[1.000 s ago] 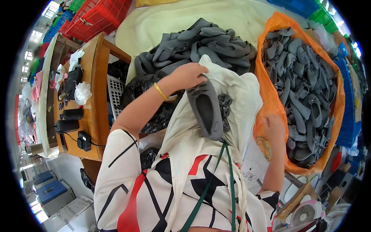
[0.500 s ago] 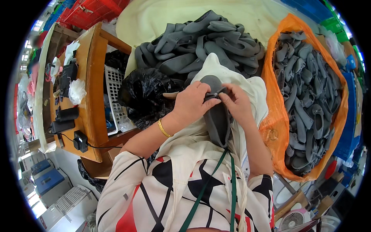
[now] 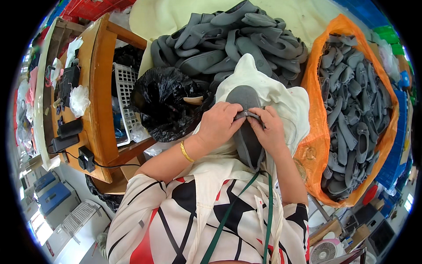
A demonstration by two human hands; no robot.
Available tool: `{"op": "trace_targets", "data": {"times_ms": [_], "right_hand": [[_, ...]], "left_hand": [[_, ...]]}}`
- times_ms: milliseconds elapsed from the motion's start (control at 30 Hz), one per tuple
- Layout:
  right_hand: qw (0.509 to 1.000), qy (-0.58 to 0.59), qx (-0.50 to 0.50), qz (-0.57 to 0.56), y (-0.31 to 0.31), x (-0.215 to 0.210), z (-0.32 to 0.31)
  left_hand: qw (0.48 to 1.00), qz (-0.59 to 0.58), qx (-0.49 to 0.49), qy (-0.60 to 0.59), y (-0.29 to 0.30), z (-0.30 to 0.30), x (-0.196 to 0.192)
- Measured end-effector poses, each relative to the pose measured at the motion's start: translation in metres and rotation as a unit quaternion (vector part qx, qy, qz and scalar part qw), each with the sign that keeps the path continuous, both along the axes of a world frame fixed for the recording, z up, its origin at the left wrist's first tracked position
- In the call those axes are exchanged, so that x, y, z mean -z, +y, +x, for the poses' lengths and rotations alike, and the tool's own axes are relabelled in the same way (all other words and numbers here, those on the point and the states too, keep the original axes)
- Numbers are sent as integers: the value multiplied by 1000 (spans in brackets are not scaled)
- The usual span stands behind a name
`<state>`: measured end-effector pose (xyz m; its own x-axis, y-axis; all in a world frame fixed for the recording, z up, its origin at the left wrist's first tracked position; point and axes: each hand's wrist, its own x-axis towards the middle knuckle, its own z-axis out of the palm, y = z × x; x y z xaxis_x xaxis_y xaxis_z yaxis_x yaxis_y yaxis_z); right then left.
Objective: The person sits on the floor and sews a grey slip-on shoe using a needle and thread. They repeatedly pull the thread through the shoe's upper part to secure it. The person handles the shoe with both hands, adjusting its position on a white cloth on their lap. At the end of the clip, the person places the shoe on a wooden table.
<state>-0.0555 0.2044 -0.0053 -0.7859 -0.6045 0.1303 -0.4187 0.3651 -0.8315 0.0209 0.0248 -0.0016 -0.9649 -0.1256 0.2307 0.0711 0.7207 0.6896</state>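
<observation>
head view: left hand [image 3: 218,124] and right hand [image 3: 269,130] are both pinching the grey shoe [image 3: 246,127] at mid-length, fingers clamped on its opening; long axis is running away from the body, over the cream cloth [image 3: 281,99].

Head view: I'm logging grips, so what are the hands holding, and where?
Both the left hand and right hand pinch one grey shoe upper at its opening rim.

hands [image 3: 244,125] hemmed in: black bag [image 3: 165,103] close left, shoe pile [image 3: 233,39] ahead, orange sack [image 3: 351,114] right; only the cloth [image 3: 285,101] patch around them stays free.
</observation>
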Motion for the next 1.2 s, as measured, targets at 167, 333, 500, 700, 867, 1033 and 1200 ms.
{"op": "trace_targets", "data": {"times_ms": [167, 333, 500, 700, 867, 1033, 1200], "right_hand": [[998, 57, 4, 5, -2, 5, 3], [999, 53, 0, -10, 0, 10, 6], [998, 38, -41, 3, -1, 8, -1], [990, -104, -71, 65, -1, -5, -13], [966, -143, -79, 199, 2, -20, -6], [978, 18, -52, 201, 13, -23, 4], [973, 136, 95, 163, 13, -18, -8]], "left_hand": [[1000, -5, -1, 17, 1, 2, 2], [998, 52, 3, -24, 2, 4, 4], [988, 125, 14, -94, -1, 3, 5], [973, 168, 27, -156, -7, 1, 0], [961, 190, 26, -199, -14, -4, -9], [909, 335, 2, -248, -16, -8, -1], [894, 365, -34, -257, -14, -11, 2]]}}
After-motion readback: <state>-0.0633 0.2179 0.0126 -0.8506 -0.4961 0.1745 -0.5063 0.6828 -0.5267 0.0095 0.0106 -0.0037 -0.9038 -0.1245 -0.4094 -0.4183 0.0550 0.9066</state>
